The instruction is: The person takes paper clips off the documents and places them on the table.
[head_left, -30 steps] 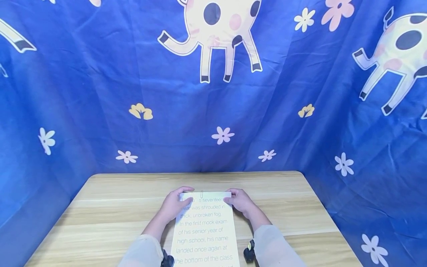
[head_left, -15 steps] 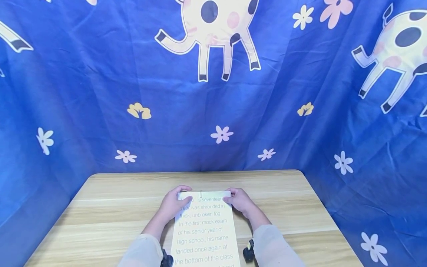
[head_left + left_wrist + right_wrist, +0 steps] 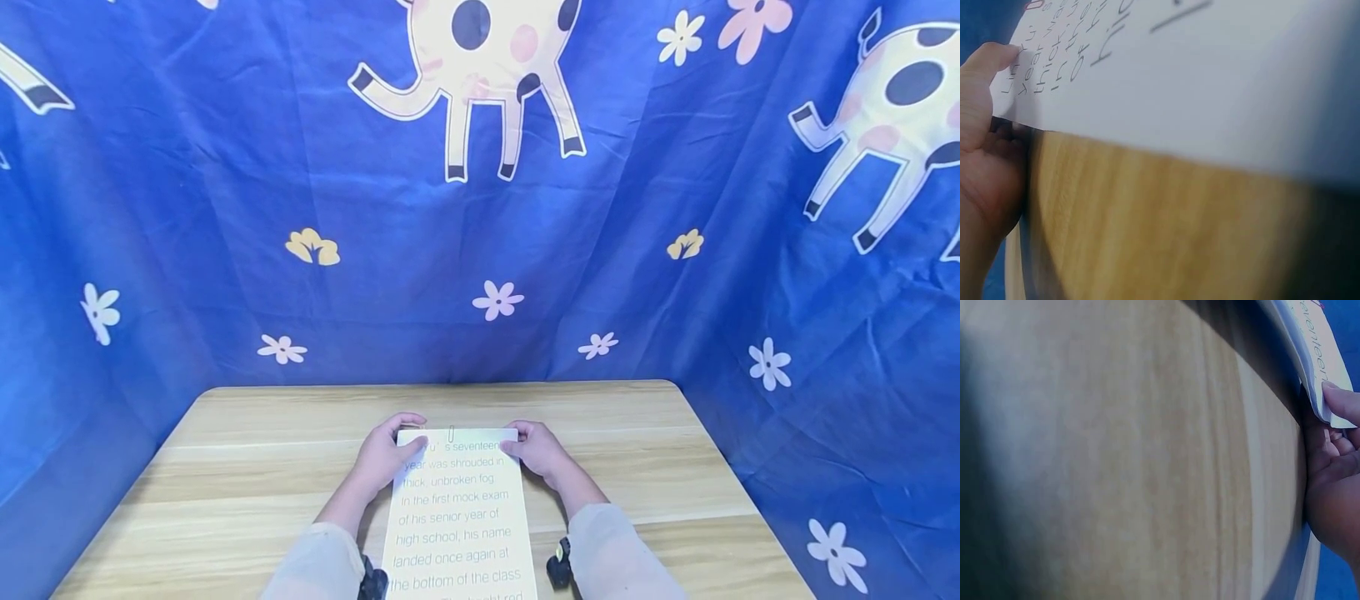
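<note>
Holding the printed sheet (image 3: 457, 517) by its far corners, I have my left hand (image 3: 384, 460) at the corner left of centre in the head view and my right hand (image 3: 542, 454) at the corner just right of centre. My left thumb lies on top of the paper with the other fingers (image 3: 982, 162) curled beneath the edge, so that corner is pinched; my right thumb (image 3: 1342, 403) presses down on the other corner with the rest of the fingers tucked under it. The sheet runs from my hands down to the bottom middle of the frame, lying along the wooden table (image 3: 247, 475) between my sleeves. A small paper clip (image 3: 452, 434) sits on the far edge between my hands. The large print reads "seventeen year was shrouded in thick, unbroken fog. In the first mock exam of his senior year of high school, his name landed once again at the bottom of the class". A blue cloth (image 3: 225, 208) with spotted animals and flowers fills the upper frame.
</note>
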Available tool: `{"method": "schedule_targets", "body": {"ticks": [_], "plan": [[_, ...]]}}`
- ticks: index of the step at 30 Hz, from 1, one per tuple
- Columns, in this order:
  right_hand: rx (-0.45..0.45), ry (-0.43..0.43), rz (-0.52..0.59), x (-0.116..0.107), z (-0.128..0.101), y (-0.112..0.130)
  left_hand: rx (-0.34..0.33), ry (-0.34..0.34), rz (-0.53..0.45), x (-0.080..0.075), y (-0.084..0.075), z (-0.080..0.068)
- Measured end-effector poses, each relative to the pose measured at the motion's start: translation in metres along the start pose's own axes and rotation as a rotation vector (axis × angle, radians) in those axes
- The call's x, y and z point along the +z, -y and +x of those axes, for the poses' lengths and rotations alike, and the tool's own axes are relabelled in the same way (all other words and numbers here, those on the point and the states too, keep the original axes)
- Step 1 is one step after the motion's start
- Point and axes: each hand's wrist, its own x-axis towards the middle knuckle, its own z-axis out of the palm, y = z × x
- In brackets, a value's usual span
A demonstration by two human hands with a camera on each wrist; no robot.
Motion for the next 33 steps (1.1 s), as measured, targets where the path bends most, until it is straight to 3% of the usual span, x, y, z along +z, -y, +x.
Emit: {"method": "schedule_targets", "body": {"ticks": [6, 19, 24, 33], "plan": [[-0.025, -0.005, 0.01, 0.001, -0.001, -0.001, 0.012, -0.007, -0.059, -0.001, 0.001, 0.0], [-0.039, -0.014, -0.003, 0.003, -0.001, -0.003, -0.04, -0.049, -0.16, -0.01, 0.005, 0.0], [-0.023, -0.024, -0.021, 0.003, -0.001, -0.002, -0.003, -0.038, -0.112, -0.022, 0.002, -0.002], [-0.039, -0.026, -0.016, 0.004, -0.003, 0.0, 0.115, -0.038, 0.067, -0.04, 0.006, -0.003]]}}
